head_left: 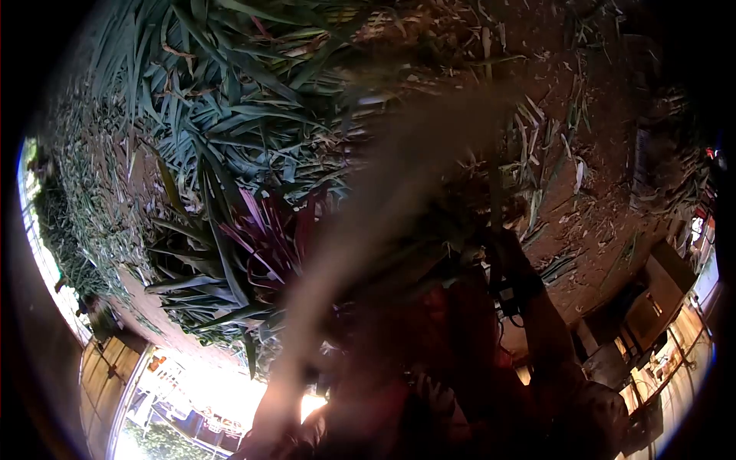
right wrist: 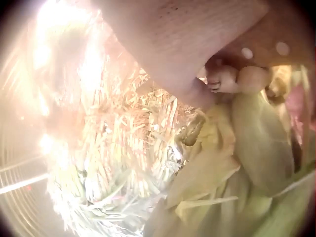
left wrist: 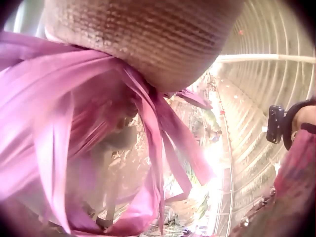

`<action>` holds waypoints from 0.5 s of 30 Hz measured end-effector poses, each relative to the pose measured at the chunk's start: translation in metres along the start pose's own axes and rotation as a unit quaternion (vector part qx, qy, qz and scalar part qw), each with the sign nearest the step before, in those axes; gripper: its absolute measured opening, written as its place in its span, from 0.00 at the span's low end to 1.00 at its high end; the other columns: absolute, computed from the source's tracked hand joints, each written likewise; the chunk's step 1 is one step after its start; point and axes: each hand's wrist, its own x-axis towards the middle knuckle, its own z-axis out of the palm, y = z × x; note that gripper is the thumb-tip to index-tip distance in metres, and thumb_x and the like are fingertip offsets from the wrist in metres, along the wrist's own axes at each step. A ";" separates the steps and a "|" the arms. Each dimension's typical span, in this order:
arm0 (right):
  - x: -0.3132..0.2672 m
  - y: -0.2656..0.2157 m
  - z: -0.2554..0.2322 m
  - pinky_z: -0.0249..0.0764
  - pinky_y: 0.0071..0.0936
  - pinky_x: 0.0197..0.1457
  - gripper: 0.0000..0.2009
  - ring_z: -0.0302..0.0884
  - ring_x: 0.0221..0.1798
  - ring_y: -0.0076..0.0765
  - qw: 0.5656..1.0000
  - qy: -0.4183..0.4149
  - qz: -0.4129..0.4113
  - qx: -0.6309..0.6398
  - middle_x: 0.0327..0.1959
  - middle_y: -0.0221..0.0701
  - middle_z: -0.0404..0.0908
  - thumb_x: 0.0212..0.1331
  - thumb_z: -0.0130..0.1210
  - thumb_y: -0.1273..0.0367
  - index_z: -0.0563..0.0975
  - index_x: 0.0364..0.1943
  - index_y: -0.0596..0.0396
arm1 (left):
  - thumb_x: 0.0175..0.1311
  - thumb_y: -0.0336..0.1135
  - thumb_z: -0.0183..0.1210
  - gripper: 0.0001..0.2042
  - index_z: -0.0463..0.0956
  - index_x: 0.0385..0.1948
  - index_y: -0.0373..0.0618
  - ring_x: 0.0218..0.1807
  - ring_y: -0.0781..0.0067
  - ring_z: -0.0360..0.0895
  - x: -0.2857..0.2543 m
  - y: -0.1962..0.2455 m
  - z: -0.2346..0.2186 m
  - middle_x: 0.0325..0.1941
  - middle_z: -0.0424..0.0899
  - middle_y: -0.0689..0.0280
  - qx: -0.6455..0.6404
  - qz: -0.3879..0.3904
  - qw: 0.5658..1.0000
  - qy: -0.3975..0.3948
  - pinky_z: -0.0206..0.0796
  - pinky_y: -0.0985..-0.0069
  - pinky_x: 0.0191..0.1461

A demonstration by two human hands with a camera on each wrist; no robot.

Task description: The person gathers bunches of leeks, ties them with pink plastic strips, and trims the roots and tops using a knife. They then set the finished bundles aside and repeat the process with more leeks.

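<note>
Long pink-purple strap leaves show left of a blurred arm in the head view. In the left wrist view the same kind of leaves bunch against the edge of my left hand; its fingers are hidden, and I cannot tell whether they grip the leaves. Broad yellow-green leaves spread below my right hand in the right wrist view, with curled fingers at their gathered end. In the head view my right hand, in shadow, is beside a thin upright pole.
A large heap of long green leaves covers the ground ahead. Broad dark-green leaves stand lower left. Leaf scraps litter the brown soil at right. Wooden furniture stands lower right, and a curved ribbed roof arches overhead.
</note>
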 end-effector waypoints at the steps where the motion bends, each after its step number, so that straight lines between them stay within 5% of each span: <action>1: -0.010 0.004 -0.011 0.58 0.21 0.20 0.10 0.63 0.18 0.17 1.000 -0.004 -0.002 0.017 0.16 0.19 0.65 0.64 0.53 0.61 0.75 0.31 0.52 | 0.71 0.37 0.53 0.14 0.78 0.49 0.38 0.32 0.74 0.71 -0.016 0.013 0.011 0.40 0.82 0.63 0.052 0.022 0.998 0.014 0.65 0.74 0.35; 3: -0.020 0.015 -0.035 0.64 0.23 0.21 0.10 0.69 0.21 0.19 0.983 0.002 0.103 0.151 0.19 0.21 0.72 0.62 0.54 0.65 0.80 0.39 0.54 | 0.71 0.37 0.53 0.14 0.77 0.50 0.38 0.33 0.73 0.71 -0.045 0.042 0.037 0.40 0.82 0.63 0.140 0.065 0.987 0.043 0.66 0.74 0.37; 6: -0.055 -0.008 -0.073 0.63 0.21 0.21 0.10 0.68 0.21 0.18 0.954 0.058 0.124 0.265 0.20 0.20 0.73 0.61 0.55 0.63 0.80 0.39 0.54 | 0.71 0.37 0.53 0.14 0.77 0.50 0.37 0.35 0.71 0.72 -0.075 0.090 0.082 0.41 0.81 0.62 0.229 0.126 0.963 0.065 0.66 0.73 0.38; 10: -0.101 -0.005 -0.155 0.63 0.20 0.19 0.12 0.67 0.20 0.16 0.942 0.093 0.073 0.315 0.20 0.19 0.72 0.60 0.59 0.61 0.80 0.40 0.55 | 0.71 0.37 0.53 0.15 0.76 0.51 0.37 0.37 0.70 0.72 -0.104 0.165 0.163 0.42 0.81 0.60 0.334 0.207 0.918 0.050 0.66 0.72 0.41; 11: -0.116 -0.011 -0.178 0.63 0.21 0.18 0.10 0.70 0.17 0.19 0.941 0.124 0.076 0.306 0.19 0.23 0.74 0.60 0.58 0.62 0.80 0.32 0.56 | 0.71 0.37 0.53 0.15 0.76 0.51 0.37 0.38 0.69 0.72 -0.110 0.185 0.184 0.42 0.80 0.60 0.343 0.232 0.909 0.040 0.66 0.71 0.42; 15: -0.162 -0.003 -0.269 0.63 0.20 0.19 0.12 0.65 0.16 0.18 0.928 0.159 0.077 0.328 0.19 0.21 0.72 0.60 0.60 0.62 0.81 0.41 0.56 | 0.71 0.36 0.53 0.15 0.75 0.52 0.36 0.40 0.67 0.73 -0.132 0.260 0.274 0.43 0.80 0.59 0.381 0.325 0.865 0.009 0.66 0.70 0.44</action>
